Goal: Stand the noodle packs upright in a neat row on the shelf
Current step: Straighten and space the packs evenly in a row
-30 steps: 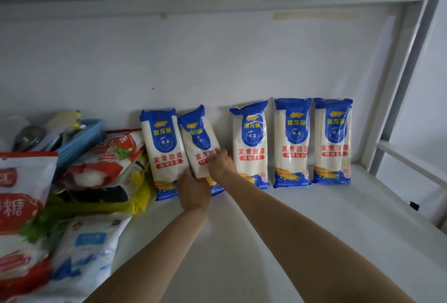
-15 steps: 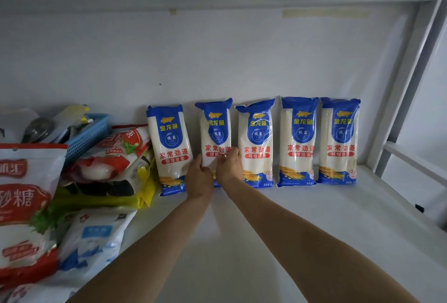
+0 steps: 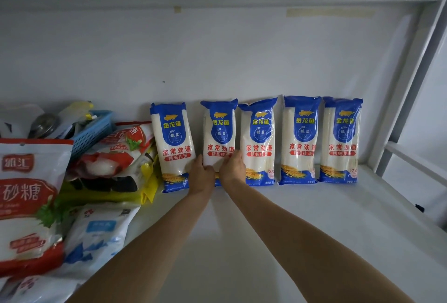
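Blue-and-white plastic noodle packs, five in all, stand on a white metal shelf point(image 3: 302, 218), leaning back against the pale wall behind it. Both of the person's bare arms reach forward to the second pack from the left point(image 3: 219, 133): the left hand point(image 3: 202, 177) cups its lower left edge and the right hand point(image 3: 232, 168) presses its lower right edge, so the pack is gripped between them, upright and just beside its right-hand neighbour point(image 3: 258, 143). The leftmost pack point(image 3: 173, 143) tilts slightly and stands a little apart (a visible gap separates it from the held one). The two packs farthest right point(image 3: 321, 138) stand straight and close together. A heap of other food bags point(image 3: 96, 177) and a blue basket point(image 3: 93, 131) crowd the shelf's left side. Risk, as a judgement: these tall, narrow, slippery packs could slide at the base or topple sideways on release, knocking neighbours over, and the tilted leftmost pack may slump toward the heap.
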